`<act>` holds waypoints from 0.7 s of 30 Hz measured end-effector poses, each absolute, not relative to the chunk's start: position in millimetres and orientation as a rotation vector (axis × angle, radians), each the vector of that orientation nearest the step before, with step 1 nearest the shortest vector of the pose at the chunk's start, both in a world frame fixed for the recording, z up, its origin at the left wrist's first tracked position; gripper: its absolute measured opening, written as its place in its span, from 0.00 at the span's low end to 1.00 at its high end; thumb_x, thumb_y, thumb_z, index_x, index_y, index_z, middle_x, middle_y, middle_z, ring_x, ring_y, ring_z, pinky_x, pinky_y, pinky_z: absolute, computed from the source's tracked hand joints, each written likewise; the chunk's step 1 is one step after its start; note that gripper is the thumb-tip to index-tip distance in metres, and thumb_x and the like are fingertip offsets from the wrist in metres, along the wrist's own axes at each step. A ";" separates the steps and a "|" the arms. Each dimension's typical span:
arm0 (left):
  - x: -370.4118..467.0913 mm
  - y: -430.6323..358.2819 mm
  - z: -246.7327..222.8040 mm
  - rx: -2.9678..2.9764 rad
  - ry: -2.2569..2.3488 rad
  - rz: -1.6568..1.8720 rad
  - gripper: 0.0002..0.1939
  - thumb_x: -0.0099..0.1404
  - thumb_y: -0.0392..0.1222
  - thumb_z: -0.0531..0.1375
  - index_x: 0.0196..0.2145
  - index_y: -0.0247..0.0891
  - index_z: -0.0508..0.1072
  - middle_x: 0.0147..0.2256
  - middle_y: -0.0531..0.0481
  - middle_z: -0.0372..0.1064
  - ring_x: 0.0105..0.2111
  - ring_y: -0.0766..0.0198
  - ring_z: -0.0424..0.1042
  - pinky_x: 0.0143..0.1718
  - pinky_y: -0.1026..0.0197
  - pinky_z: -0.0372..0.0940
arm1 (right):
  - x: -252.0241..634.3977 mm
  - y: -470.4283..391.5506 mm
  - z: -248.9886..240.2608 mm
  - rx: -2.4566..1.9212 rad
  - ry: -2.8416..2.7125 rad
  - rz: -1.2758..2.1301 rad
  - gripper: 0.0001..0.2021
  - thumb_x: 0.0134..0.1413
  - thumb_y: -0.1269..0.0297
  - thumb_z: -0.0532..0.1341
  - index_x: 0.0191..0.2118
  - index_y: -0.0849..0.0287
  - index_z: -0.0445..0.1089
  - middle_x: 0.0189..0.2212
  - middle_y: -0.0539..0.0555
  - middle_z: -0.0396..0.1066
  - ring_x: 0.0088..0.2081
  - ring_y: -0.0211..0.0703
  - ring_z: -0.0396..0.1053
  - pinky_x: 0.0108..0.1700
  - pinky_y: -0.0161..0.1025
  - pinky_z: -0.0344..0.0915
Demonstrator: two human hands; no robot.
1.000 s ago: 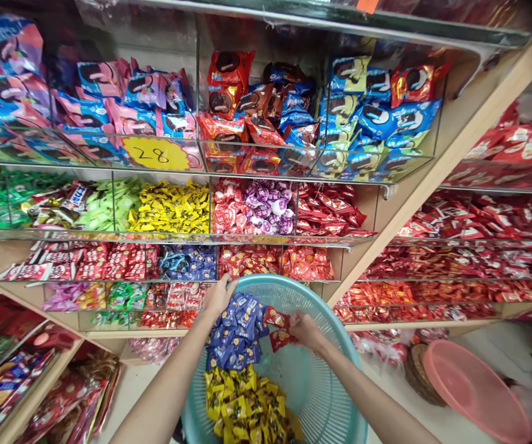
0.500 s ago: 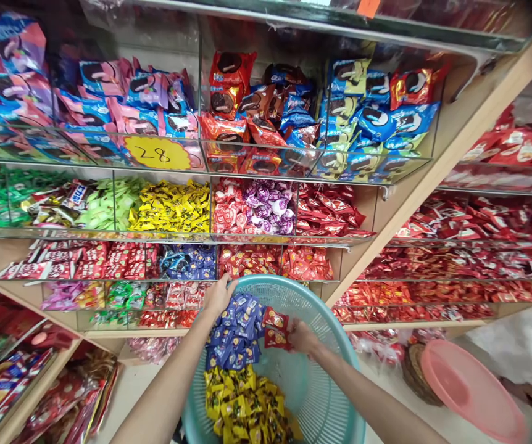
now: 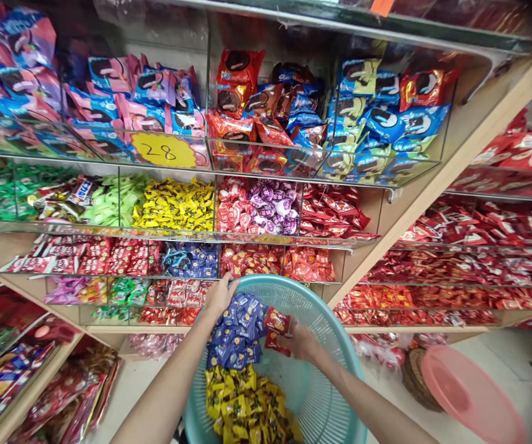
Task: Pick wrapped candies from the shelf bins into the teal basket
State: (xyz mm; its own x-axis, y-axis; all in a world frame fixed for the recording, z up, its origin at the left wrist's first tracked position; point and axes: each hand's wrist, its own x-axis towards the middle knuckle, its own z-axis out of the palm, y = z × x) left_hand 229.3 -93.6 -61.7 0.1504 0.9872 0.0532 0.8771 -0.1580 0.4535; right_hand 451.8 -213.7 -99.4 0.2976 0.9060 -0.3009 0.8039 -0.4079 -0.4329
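Observation:
My left hand [image 3: 220, 296] is closed on the far left rim of a teal plastic basket [image 3: 347, 327]. Inside, blue-wrapped candies [image 3: 236, 330] are heaped at the far left, and yellow-wrapped candies [image 3: 247, 401] lie nearer to me. A few small red candy packets [image 3: 277, 320] rest beside the blue ones. Over them reaches my right hand [image 3: 303, 343], its fingers stretched out and touching the lower red packet; the hand is slightly blurred. The basket's right side shows its bare slatted wall.
Shelf bins of wrapped candy stand ahead, including yellow candies [image 3: 176, 203] and red packets [image 3: 251, 260]. A yellow price tag [image 3: 163, 150] marked 28 hangs above. A pink plastic lid or basin [image 3: 469, 394] leans by a brown woven basket [image 3: 416, 376] on the right floor.
My right hand has shifted slightly left, its fingers now over the lower red packet. The left hand still grips the rim. The view has turned slightly left.

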 end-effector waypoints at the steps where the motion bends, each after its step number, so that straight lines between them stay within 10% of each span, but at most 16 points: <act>1: 229.3 -93.6 -61.8 2.114 1.797 0.493 0.17 0.65 0.55 0.47 0.41 0.44 0.67 0.35 0.49 0.74 0.37 0.58 0.72 0.33 0.64 0.58 | 450.8 -216.6 -97.0 -2.355 -1.717 0.629 0.18 0.42 0.58 0.64 0.40 0.58 0.64 0.31 0.60 0.73 0.34 0.55 0.73 0.33 0.43 0.68; 10: 229.9 -93.5 -59.8 2.101 1.793 0.491 0.17 0.65 0.55 0.48 0.42 0.44 0.68 0.36 0.49 0.74 0.37 0.59 0.72 0.34 0.64 0.58 | 430.2 -216.6 -108.6 -1.931 -2.520 0.064 0.40 0.39 0.50 0.66 0.59 0.56 0.55 0.60 0.64 0.52 0.57 0.58 0.53 0.57 0.54 0.50; 21: 229.3 -93.4 -61.2 2.083 1.793 0.496 0.18 0.65 0.56 0.48 0.42 0.44 0.68 0.36 0.49 0.74 0.37 0.59 0.72 0.34 0.64 0.58 | 431.7 -229.0 -105.6 -2.343 -2.310 0.185 0.40 0.43 0.58 0.65 0.63 0.52 0.49 0.60 0.61 0.51 0.55 0.60 0.56 0.45 0.50 0.65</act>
State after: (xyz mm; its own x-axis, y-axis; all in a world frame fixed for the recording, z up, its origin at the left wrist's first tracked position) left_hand 229.3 -93.4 -61.2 0.1391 0.9896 0.0379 0.8683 -0.1403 0.4757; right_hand 431.7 -229.0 -105.6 0.0168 0.9822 -0.1870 0.9995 -0.0112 0.0308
